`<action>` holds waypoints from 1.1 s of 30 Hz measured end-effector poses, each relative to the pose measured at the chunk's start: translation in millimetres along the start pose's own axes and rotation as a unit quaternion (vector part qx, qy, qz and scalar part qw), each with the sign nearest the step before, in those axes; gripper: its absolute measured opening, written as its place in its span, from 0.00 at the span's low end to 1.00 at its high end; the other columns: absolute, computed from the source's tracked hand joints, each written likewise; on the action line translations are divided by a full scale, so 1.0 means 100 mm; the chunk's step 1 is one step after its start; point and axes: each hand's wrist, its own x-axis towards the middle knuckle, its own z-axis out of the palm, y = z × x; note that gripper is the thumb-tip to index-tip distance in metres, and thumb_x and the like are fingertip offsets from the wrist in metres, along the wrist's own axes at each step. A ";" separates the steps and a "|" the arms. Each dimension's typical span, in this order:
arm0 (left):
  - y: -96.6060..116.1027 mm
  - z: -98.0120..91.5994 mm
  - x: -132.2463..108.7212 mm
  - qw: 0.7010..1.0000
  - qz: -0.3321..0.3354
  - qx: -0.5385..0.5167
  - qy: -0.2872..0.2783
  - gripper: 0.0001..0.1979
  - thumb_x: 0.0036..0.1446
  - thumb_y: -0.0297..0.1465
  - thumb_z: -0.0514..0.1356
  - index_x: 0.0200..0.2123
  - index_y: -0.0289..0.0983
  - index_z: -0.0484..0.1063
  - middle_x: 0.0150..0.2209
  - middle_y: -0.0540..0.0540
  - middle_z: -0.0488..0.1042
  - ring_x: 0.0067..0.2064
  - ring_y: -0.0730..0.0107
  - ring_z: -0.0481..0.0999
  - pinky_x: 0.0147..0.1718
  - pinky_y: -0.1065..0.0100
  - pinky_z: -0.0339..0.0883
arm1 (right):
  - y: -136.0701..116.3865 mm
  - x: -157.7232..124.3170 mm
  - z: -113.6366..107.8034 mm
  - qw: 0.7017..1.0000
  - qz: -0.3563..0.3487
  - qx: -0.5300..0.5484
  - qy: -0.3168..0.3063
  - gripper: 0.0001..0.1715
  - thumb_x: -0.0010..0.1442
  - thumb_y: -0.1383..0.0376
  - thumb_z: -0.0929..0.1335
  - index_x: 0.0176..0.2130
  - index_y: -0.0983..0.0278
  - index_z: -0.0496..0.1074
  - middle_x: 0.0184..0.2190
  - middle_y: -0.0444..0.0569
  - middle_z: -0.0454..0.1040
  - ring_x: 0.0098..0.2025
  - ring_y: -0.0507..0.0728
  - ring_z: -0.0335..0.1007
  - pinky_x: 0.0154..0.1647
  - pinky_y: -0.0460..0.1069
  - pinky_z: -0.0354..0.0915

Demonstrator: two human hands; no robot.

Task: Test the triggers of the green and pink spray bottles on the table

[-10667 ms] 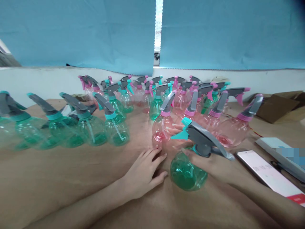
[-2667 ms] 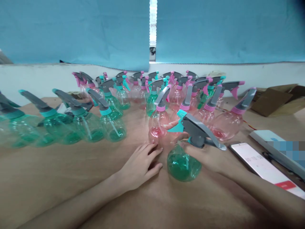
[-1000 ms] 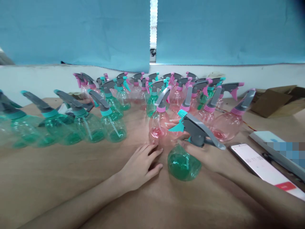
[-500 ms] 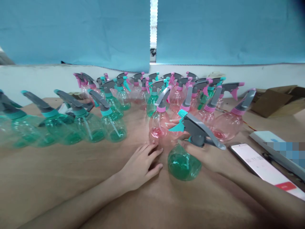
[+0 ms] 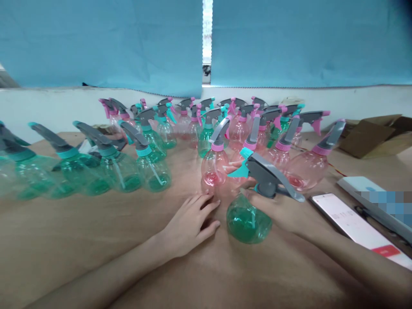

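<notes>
A green spray bottle point(image 5: 249, 221) with a grey head and turquoise trigger stands slightly tilted on the table, right of centre. Around its neck, from the far right side, my right hand point(image 5: 273, 206) has its thumb and fingers; some of the fingers are hidden behind the bottle head. My left hand point(image 5: 189, 223) lies flat on the wooden table, fingers stretched out, holding nothing. A short gap separates it from the green bottle. Just past its fingertips stands a pink spray bottle point(image 5: 215, 165), first in a row of several pink ones.
Several green spray bottles point(image 5: 154, 171) line up on the left. More pink and green ones crowd the back, before a white wall and blue curtains point(image 5: 103, 43). At right are a lit phone point(image 5: 341, 219), a white box point(image 5: 360, 186) and an open cardboard box point(image 5: 368, 137).
</notes>
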 end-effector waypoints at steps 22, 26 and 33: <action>0.00 0.00 0.01 1.000 0.000 -0.005 0.005 0.23 0.65 0.39 0.54 0.60 0.38 0.64 0.62 0.37 0.63 0.63 0.49 0.61 0.58 0.45 0.58 | -0.12 -0.03 -0.04 0.999 0.025 -0.014 0.033 0.13 0.46 0.62 0.63 0.17 0.58 0.52 0.15 0.42 0.61 0.20 0.54 0.61 0.21 0.49 0.64; 0.00 0.00 0.01 1.000 -0.001 0.001 0.000 0.23 0.65 0.38 0.53 0.60 0.37 0.63 0.62 0.36 0.63 0.63 0.50 0.60 0.60 0.46 0.56 | -0.14 -0.02 -0.02 0.999 0.024 -0.019 0.035 0.12 0.46 0.61 0.62 0.16 0.58 0.55 0.13 0.41 0.60 0.19 0.53 0.57 0.21 0.49 0.63; 0.01 -0.01 0.00 1.000 -0.003 0.005 -0.004 0.23 0.65 0.39 0.53 0.60 0.36 0.64 0.62 0.36 0.63 0.63 0.50 0.60 0.59 0.46 0.57 | -0.10 -0.01 -0.02 1.000 0.025 0.017 0.006 0.03 0.44 0.61 0.62 0.22 0.57 0.64 0.21 0.44 0.71 0.25 0.58 0.70 0.27 0.51 0.69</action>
